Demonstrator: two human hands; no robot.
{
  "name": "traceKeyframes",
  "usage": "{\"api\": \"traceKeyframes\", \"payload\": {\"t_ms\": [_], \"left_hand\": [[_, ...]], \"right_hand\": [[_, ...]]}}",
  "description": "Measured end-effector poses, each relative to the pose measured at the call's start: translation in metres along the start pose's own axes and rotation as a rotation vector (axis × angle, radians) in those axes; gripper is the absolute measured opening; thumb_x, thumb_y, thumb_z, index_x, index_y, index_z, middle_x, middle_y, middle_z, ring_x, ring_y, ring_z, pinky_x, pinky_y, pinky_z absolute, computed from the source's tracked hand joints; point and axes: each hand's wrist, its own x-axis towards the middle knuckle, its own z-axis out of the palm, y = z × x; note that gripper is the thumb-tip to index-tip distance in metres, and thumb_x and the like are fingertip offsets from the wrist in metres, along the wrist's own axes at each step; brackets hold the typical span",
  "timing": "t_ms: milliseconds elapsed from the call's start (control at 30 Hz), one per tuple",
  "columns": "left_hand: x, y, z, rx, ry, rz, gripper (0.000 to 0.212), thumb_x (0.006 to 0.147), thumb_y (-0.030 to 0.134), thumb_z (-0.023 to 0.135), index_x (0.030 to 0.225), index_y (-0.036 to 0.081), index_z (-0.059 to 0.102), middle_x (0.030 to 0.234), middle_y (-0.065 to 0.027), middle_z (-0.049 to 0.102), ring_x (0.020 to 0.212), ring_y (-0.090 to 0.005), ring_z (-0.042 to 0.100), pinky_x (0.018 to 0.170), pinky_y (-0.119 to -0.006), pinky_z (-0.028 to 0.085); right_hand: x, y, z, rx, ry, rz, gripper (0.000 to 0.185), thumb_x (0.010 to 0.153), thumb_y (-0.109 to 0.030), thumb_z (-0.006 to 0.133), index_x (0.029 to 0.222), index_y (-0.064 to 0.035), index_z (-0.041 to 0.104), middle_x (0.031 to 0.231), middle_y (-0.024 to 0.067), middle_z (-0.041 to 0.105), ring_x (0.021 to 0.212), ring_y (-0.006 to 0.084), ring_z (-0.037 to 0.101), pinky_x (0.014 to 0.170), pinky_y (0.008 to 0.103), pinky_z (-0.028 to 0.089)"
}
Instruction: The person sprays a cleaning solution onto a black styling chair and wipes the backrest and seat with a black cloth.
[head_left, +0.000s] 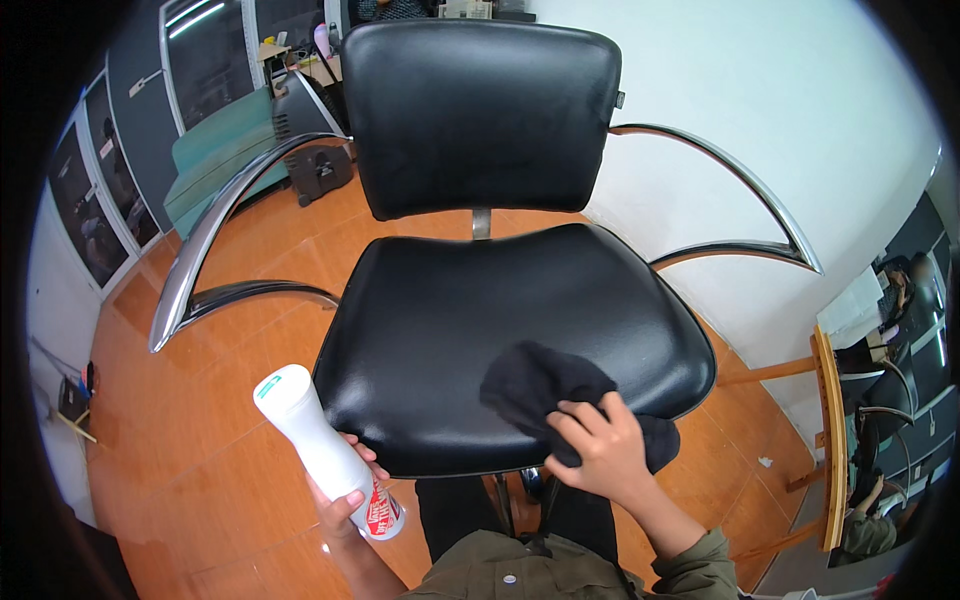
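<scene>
A black padded salon chair with curved chrome armrests stands before me, its seat (450, 330) below the upright backrest (480, 112). My right hand (600, 446) grips a dark cloth (536, 382) against the front right part of the seat; some of the cloth hangs past the seat's edge. My left hand (341, 495) is closed around the lower part of a white plastic bottle (322, 442) with red lettering, held tilted beside the seat's front left corner. The palm under the cloth is hidden.
A wood-framed mirror (829, 442) leans at the right, near the white wall (712, 82). Behind the chair at the left are a green sofa (225, 150) and a black wheeled case (319, 172). Part of a person shows at the top edge. The floor (202, 450) is orange tile.
</scene>
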Motion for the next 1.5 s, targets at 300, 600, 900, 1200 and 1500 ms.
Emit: {"api": "traceKeyframes", "payload": {"t_ms": [300, 600, 900, 1200, 1500], "left_hand": [[-0.001, -0.006, -0.003, -0.029, 0.005, 0.053, 0.077, 0.056, 0.027, 0.075, 0.117, -0.007, 0.044, 0.099, -0.0175, 0.055, 0.078, -0.0240, 0.063, 0.063, -0.036, 0.058], [-0.003, -0.002, 0.001, -0.009, -0.004, 0.096, 0.075, 0.058, 0.026, 0.075, 0.118, -0.006, 0.043, 0.098, -0.0167, 0.055, 0.081, -0.0247, 0.062, 0.066, -0.036, 0.057], [-0.013, 0.003, -0.006, 0.072, -0.032, 0.064, 0.075, 0.058, 0.027, 0.076, 0.118, -0.006, 0.044, 0.096, -0.0170, 0.057, 0.071, -0.0240, 0.062, 0.064, -0.034, 0.054], [-0.019, 0.008, 0.001, 0.019, 0.040, 0.162, 0.077, 0.057, 0.027, 0.076, 0.118, -0.006, 0.043, 0.098, -0.0153, 0.054, 0.079, -0.0228, 0.061, 0.064, -0.035, 0.057], [-0.018, 0.007, -0.005, 0.006, -0.061, 0.071, 0.078, 0.055, 0.027, 0.076, 0.118, -0.005, 0.042, 0.098, -0.0156, 0.053, 0.084, -0.0231, 0.061, 0.064, -0.035, 0.058]], "right_hand": [[0.069, -0.038, 0.039, 0.342, -0.093, -0.386, 0.045, 0.057, -0.032, 0.076, 0.096, -0.0127, 0.064, 0.099, 0.0020, 0.056, 0.087, 0.0243, 0.048, 0.071, 0.0343, 0.048], [0.128, -0.054, 0.078, 0.570, 0.023, -0.497, 0.039, 0.060, -0.026, 0.073, 0.096, -0.0139, 0.062, 0.098, 0.0030, 0.050, 0.089, 0.0273, 0.046, 0.070, 0.0377, 0.045], [0.197, -0.068, 0.113, 0.563, -0.020, -0.098, 0.045, 0.071, -0.030, 0.065, 0.114, -0.0175, 0.066, 0.121, 0.0068, 0.062, 0.107, 0.0342, 0.052, 0.094, 0.0448, 0.044], [0.131, -0.091, 0.085, 0.635, -0.014, -0.538, 0.033, 0.064, -0.023, 0.073, 0.097, -0.0199, 0.071, 0.124, -0.0043, 0.061, 0.115, 0.0345, 0.044, 0.086, 0.0420, 0.041], [0.067, -0.044, 0.052, 0.534, -0.140, -0.558, 0.029, 0.062, -0.028, 0.078, 0.088, -0.0186, 0.067, 0.131, -0.0096, 0.056, 0.122, 0.0342, 0.041, 0.087, 0.0442, 0.043]]}}
